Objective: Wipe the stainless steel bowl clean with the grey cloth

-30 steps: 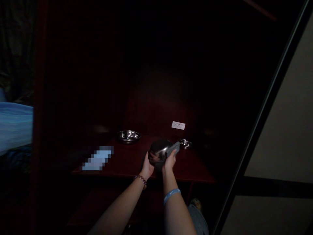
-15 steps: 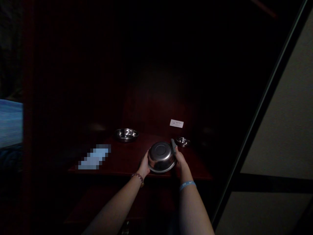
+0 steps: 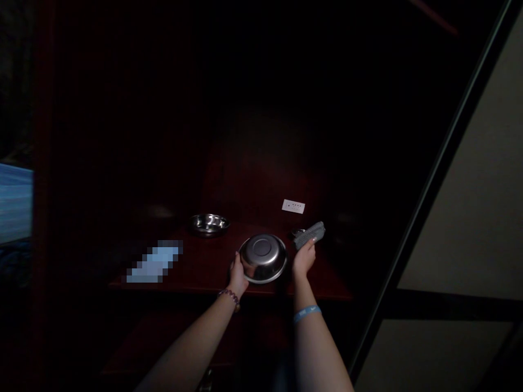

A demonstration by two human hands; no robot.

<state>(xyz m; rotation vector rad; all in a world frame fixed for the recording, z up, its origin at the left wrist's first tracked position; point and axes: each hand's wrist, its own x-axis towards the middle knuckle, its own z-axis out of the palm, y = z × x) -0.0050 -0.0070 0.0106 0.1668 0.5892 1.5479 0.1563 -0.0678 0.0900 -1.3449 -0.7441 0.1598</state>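
A metal bowl (image 3: pixel 263 259), its underside facing up towards me, is held at its left rim by my left hand (image 3: pixel 237 276). My right hand (image 3: pixel 304 259) grips a folded grey cloth (image 3: pixel 309 235) just to the right of the bowl, apart from it. Behind the cloth, a small metal bowl (image 3: pixel 295 233) on the shelf is mostly hidden. Another shallow metal bowl (image 3: pixel 209 225) stands upright farther back on the left of the dark red shelf (image 3: pixel 212 275).
A blurred-out pale blue patch (image 3: pixel 154 263) lies on the shelf's left side. A white socket plate (image 3: pixel 293 206) is on the back panel. To the right runs a slanting dark frame edge (image 3: pixel 429 185) beside a pale wall (image 3: pixel 469 228).
My right hand with the grey cloth has moved off the bowl's rim, up and to the right, now covering most of the small bowl. The held bowl has shifted slightly left.
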